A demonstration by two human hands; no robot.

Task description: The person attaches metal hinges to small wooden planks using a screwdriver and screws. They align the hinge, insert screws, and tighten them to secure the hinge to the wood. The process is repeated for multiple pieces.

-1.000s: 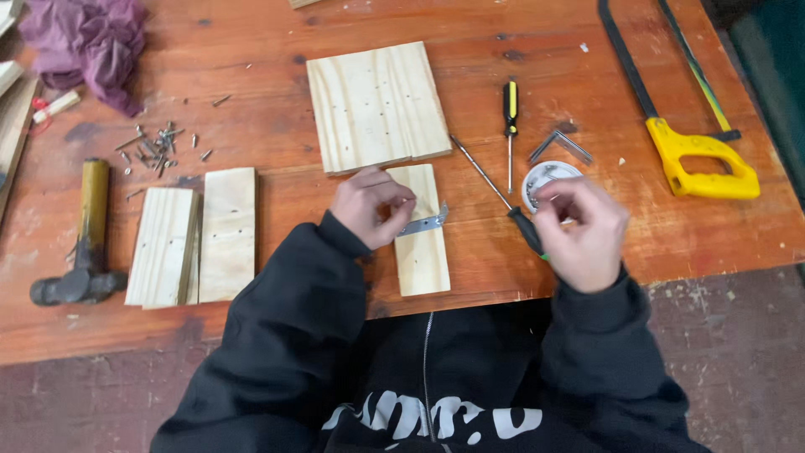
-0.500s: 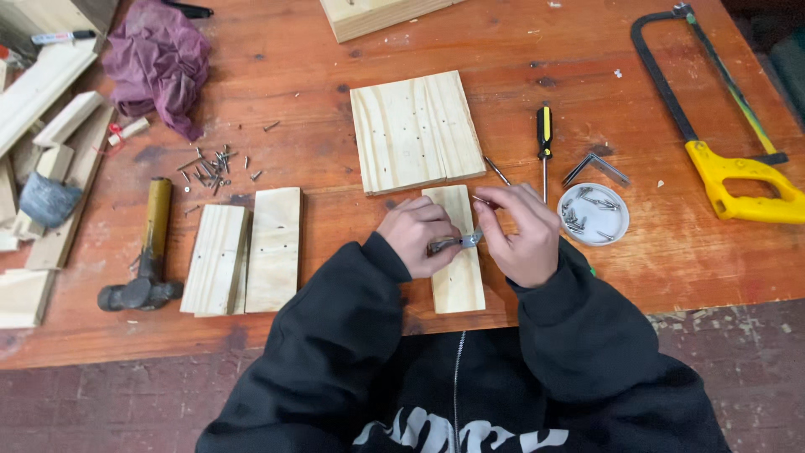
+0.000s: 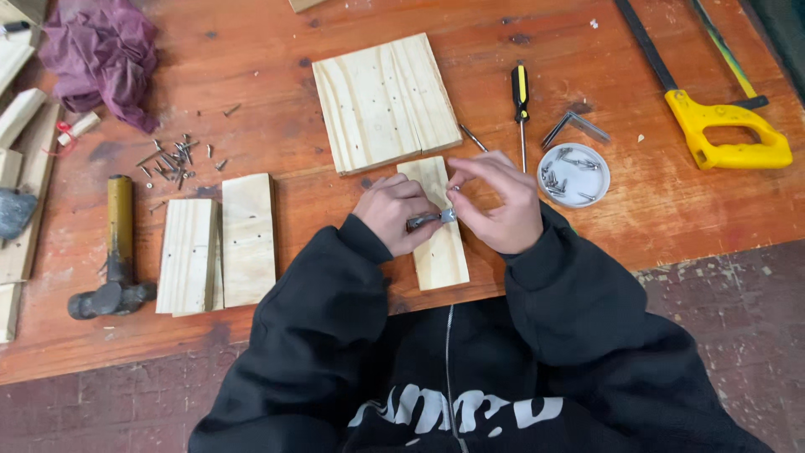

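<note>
Two hands meet over a narrow board

Both hands now work together on the narrow pine board (image 3: 438,231) at the bench's near edge. The left hand (image 3: 392,211) grips a small metal bracket (image 3: 428,221); the right hand (image 3: 496,201), back from the white dish (image 3: 573,174) of screws, pinches a screw (image 3: 454,188).

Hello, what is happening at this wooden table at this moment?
A person in a black hoodie works over a narrow pale wooden plank. The left hand holds a small metal bracket against it; the right hand pinches something tiny, probably a screw. A round white dish of screws and a black-and-yellow screwdriver lie nearby.
</note>
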